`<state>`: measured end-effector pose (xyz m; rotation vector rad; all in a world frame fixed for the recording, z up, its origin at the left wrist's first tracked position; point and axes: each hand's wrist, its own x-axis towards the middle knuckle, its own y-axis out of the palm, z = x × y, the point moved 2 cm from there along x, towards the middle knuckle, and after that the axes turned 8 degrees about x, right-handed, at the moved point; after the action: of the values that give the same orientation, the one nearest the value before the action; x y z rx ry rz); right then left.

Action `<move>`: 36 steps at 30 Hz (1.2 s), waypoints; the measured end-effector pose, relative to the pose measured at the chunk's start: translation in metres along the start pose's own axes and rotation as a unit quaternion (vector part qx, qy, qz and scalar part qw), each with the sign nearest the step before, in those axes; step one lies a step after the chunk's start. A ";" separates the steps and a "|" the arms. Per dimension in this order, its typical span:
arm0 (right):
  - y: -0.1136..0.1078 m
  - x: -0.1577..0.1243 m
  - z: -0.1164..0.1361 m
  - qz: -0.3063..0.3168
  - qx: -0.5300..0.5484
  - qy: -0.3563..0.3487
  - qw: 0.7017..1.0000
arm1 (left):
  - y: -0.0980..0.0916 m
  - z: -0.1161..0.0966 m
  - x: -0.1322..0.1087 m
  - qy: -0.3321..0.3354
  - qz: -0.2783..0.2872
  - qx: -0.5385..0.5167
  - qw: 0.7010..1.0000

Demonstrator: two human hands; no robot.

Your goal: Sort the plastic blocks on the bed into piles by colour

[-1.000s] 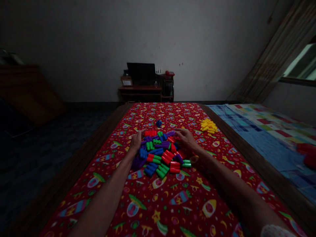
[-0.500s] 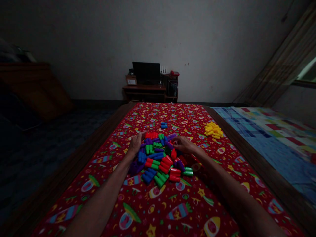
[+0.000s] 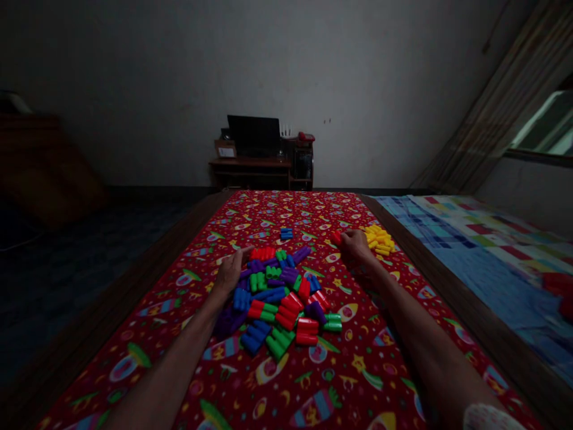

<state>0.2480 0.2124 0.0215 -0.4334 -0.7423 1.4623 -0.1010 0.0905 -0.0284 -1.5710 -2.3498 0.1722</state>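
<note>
A heap of red, green, blue and purple plastic blocks (image 3: 282, 295) lies on the red patterned cloth (image 3: 313, 382). My left hand (image 3: 229, 272) rests flat against the heap's left edge, fingers stretched toward the red blocks at its far side. My right hand (image 3: 353, 243) is away from the heap, closed round a red block (image 3: 335, 237), just left of a small pile of yellow blocks (image 3: 379, 239). A lone blue block (image 3: 286, 233) sits beyond the heap.
The cloth covers a long wooden table (image 3: 452, 286). A bed with a checked blue sheet (image 3: 483, 245) runs along the right. A desk with a dark monitor (image 3: 254, 136) stands at the far wall. Dark floor lies to the left.
My right hand left the heap and moved far right with a red block, stopping beside the yellow pile. My left hand stayed at the heap's left edge.
</note>
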 end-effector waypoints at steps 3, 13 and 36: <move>-0.004 0.004 0.008 -0.058 -0.139 -0.033 0.988 | -0.001 0.002 0.001 0.003 0.007 0.002 1.000; 0.084 0.028 0.091 0.179 -0.130 -0.287 0.932 | -0.001 -0.002 -0.003 -0.001 -0.001 0.004 1.000; 0.110 -0.038 0.133 0.244 -0.141 -0.385 0.879 | 0.005 -0.015 -0.011 0.007 0.068 -0.076 0.995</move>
<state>0.0790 0.1620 0.0344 -0.2513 -1.5826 2.0409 -0.0879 0.0812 -0.0177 -1.7990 -2.2928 0.0123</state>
